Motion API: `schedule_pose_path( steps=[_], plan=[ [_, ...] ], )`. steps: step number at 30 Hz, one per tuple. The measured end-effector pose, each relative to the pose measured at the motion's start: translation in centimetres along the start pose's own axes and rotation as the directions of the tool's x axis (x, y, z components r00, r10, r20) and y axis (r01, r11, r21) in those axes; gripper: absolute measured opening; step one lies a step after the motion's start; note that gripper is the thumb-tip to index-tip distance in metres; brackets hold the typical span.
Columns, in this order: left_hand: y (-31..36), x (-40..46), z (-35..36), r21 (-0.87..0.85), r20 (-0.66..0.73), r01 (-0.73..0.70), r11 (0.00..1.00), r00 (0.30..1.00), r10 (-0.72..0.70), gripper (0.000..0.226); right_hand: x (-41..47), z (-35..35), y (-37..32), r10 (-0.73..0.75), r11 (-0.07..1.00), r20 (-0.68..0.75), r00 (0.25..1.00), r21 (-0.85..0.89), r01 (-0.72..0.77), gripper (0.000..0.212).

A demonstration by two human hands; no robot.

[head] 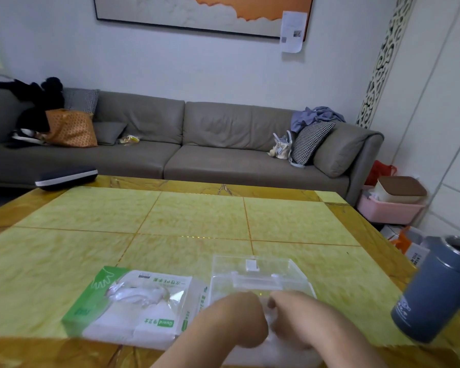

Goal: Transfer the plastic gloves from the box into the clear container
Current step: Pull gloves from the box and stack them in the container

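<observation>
- Head view: a yellow tiled tabletop point(197, 216) is shown from above its near edge, with a grey sofa point(223, 144) against the far wall.
- The glove box point(133, 306), white and green, is seen lying flat near the near edge, left of centre. Crumpled clear plastic gloves point(138, 293) are seen bulging from its torn top opening, so many appear to be left inside.
- The clear container point(258, 277) is seen just right of the box, nearly touching it, with its lid raised at the far side.
- The left hand point(234, 320) and the right hand point(290, 314) are brought together over the container's near side, knuckles almost touching.
- Both sets of fingers are curled downward; something pale and filmy is glimpsed beneath them, probably gloves, but blur means it cannot be told for certain what is gripped.
- The task is judged to be partway: a bundle seems to be being pressed in, while how much already lies in the container is hidden by the hands.
- A grey-blue cylindrical can point(436, 293) is seen at the right edge, tilted by the wide lens.
</observation>
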State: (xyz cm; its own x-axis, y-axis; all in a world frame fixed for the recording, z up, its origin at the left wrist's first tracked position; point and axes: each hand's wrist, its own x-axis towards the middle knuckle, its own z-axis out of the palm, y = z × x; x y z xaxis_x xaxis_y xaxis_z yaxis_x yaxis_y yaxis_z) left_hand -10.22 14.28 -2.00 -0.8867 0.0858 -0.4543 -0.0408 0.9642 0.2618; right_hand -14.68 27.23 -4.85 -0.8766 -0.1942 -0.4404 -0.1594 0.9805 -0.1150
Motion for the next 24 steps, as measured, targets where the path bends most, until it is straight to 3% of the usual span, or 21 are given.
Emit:
schedule_pose_path(
  steps=[4,7,10,12,14,17,20,24],
  plan=[
    [0.1,-1.5,-0.2,0.012,-0.071,-0.082,0.997,0.994,0.082,0.034,-0.9,-0.1,0.2,-0.042,0.995,-0.108,0.993,-0.094,0.032,0.033],
    [-0.9,-2.8,-0.2,-0.035,-0.215,-0.14,0.989,0.968,0.13,0.037,-1.7,-0.1,0.3,-0.051,0.993,-0.221,0.974,-0.119,0.025,0.029],
    [-3.2,-3.3,-0.4,-0.149,-0.469,-0.31,0.939,0.858,0.209,0.041,-2.0,-0.1,0.1,-0.007,1.0,-0.342,0.94,0.016,0.013,0.024],
    [-5.9,-3.9,-0.8,-0.229,-0.627,-0.36,0.904,0.765,0.146,0.03,-2.3,-0.4,-0.8,0.025,0.997,-0.434,0.901,0.076,0.01,0.024],
    [-9.2,-4.2,-1.2,-0.272,-0.706,-0.308,0.911,0.708,0.029,0.025,-2.9,-1.0,-2.1,0.021,0.995,-0.546,0.838,0.09,0.034,0.022],
    [-15.8,-4.4,-1.0,-0.333,-0.727,-0.1,0.938,0.66,-0.188,0.025,-3.8,-1.4,-6.2,-0.138,0.975,-0.635,0.76,0.049,0.217,0.024],
    [-20.8,-4.0,-0.3,-0.353,-0.628,0.105,0.93,0.71,-0.318,0.026,-3.2,-1.1,-11.5,-0.351,0.893,-0.59,0.727,0.023,0.45,0.031],
    [-22.0,-3.9,-0.2,-0.385,-0.575,0.09,0.919,0.755,-0.315,0.016,-0.2,0.7,-17.8,-0.452,0.845,-0.447,0.772,0.062,0.531,0.039]
  ],
)
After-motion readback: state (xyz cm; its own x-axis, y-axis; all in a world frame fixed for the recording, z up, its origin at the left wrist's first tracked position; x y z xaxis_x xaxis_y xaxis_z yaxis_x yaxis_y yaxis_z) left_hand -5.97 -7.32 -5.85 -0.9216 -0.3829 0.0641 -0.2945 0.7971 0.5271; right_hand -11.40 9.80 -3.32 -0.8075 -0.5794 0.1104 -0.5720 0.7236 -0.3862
